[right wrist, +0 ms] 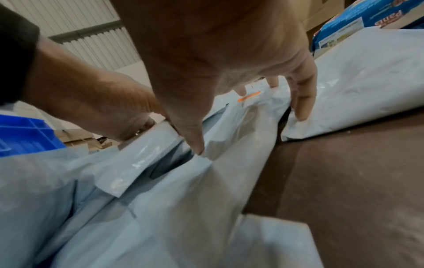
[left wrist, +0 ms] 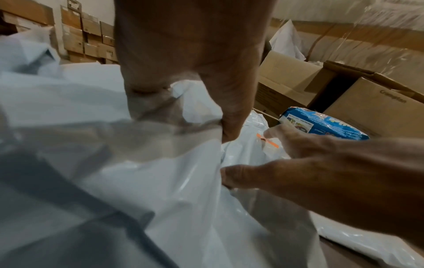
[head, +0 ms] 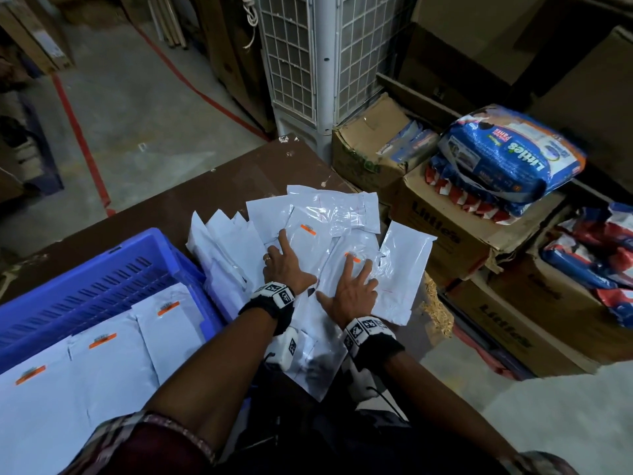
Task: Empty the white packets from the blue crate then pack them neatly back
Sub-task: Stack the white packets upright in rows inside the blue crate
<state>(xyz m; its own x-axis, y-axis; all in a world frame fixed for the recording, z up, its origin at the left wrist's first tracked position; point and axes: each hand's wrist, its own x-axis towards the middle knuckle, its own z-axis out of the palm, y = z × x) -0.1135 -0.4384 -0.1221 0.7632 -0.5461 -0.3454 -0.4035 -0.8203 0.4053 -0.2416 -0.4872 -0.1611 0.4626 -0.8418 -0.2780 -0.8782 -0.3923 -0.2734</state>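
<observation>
- Nearest the head camera, the right hand (head: pixel 352 289) and left hand (head: pixel 286 265) are lying side by side on the loose pile of white packets (head: pixel 322 234), fingers straight and spread, pressing down and gripping nothing.
- The pile is sitting on the brown table (head: pixel 164 207), reaching toward its right edge; bare tabletop is showing far and left of it.
- The blue crate (head: pixel 102 279) is standing just left of the pile, with packets lying flat in rows inside.
- Cardboard boxes (head: pixel 445 234) are crowding the table's right side.
- The right wrist view is showing the little finger (right wrist: pixel 302 101) touching a separate packet to the right.
</observation>
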